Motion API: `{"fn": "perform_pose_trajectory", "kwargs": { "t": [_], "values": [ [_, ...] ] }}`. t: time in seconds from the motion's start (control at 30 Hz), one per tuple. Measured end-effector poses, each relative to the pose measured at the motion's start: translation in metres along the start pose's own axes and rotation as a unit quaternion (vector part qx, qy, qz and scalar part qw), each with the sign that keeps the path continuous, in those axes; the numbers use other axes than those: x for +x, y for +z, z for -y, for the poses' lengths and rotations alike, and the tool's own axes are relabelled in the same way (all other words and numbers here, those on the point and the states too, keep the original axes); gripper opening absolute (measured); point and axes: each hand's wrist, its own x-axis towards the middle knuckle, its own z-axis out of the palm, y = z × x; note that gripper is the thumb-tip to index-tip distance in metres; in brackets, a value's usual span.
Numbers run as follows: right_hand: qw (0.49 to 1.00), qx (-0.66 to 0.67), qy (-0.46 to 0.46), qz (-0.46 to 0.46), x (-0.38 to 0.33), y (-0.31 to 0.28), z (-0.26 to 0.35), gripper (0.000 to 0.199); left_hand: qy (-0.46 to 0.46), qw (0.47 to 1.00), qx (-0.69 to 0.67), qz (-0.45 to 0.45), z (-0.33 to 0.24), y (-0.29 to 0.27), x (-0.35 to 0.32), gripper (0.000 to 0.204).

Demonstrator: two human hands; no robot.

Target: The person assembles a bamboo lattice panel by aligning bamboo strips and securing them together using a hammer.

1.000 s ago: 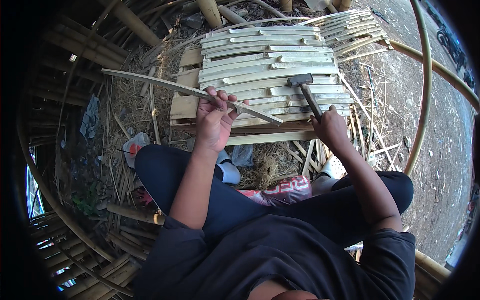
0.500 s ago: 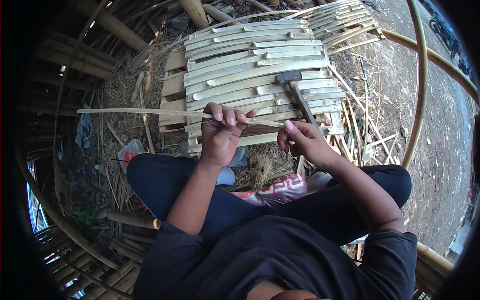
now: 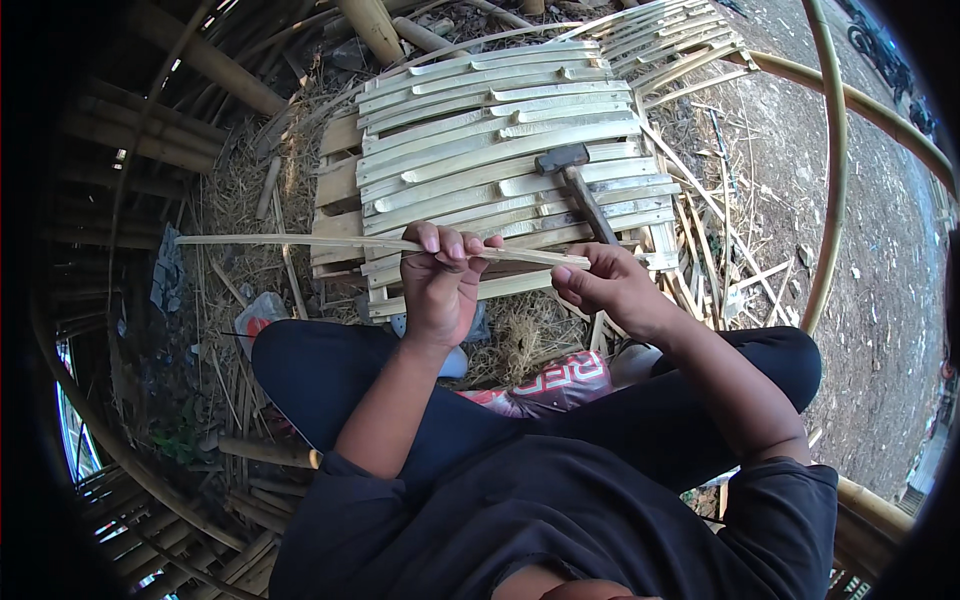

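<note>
A long, thin, pale bamboo strip [image 3: 300,239] runs crosswise in front of me, its far end reaching out to the left. My left hand [image 3: 443,280] grips it partway along, fingers curled over it and thumb beneath. At its right end, my right hand [image 3: 610,290] closes on the strip with bent fingers near the tip. Past both hands lies a slatted bamboo panel [image 3: 450,150] of split, pale strips with raised nodes. On the panel's right side rests a hammer [image 3: 563,158], its dark head away from me and its wooden handle slanting toward my right hand.
Loose bamboo slivers [image 3: 715,250] litter the ground right of the panel. More slats [image 3: 670,40] lie beyond it. A curved bamboo pole [image 3: 832,180] rises at the right. A plastic bag [image 3: 262,312] sits by my left knee, and a printed red-and-white sack [image 3: 560,385] lies between my legs.
The strip's left end has shifted slightly right and down. My right hand's grip has altered, with its fingers now across the strip's end. The panel and hammer appear slightly left as the view shifts.
</note>
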Motion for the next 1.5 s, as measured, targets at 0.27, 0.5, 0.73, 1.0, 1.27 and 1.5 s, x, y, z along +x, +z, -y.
{"fn": "perform_pose_trajectory", "kwargs": {
  "t": [0.27,0.5,0.73,1.0,1.27,1.5],
  "values": [
    [1.0,-0.022,-0.015,-0.015,0.0,0.005,-0.004,0.025,-0.008,0.999,-0.014,-0.028,-0.001,0.002,-0.002,0.029],
    [0.999,-0.036,-0.021,-0.025,0.0,0.008,-0.007,0.022,-0.019,0.999,-0.027,-0.039,-0.002,0.002,-0.003,0.031],
    [0.998,-0.054,-0.035,-0.021,0.002,0.005,-0.012,0.03,-0.022,0.999,-0.026,-0.035,-0.002,0.004,-0.002,0.031],
    [0.998,-0.03,0.022,0.053,-0.001,-0.005,-0.001,0.031,-0.001,1.0,0.014,0.022,-0.003,0.002,-0.001,0.027],
    [0.981,0.121,0.01,0.152,-0.004,-0.003,0.0,0.025,0.018,0.998,0.031,0.048,-0.003,0.013,-0.007,0.028],
    [0.961,0.172,-0.056,0.211,-0.006,-0.002,0.0,0.04,0.041,0.999,0.011,0.026,-0.009,0.02,-0.011,0.032]
  ]
}}
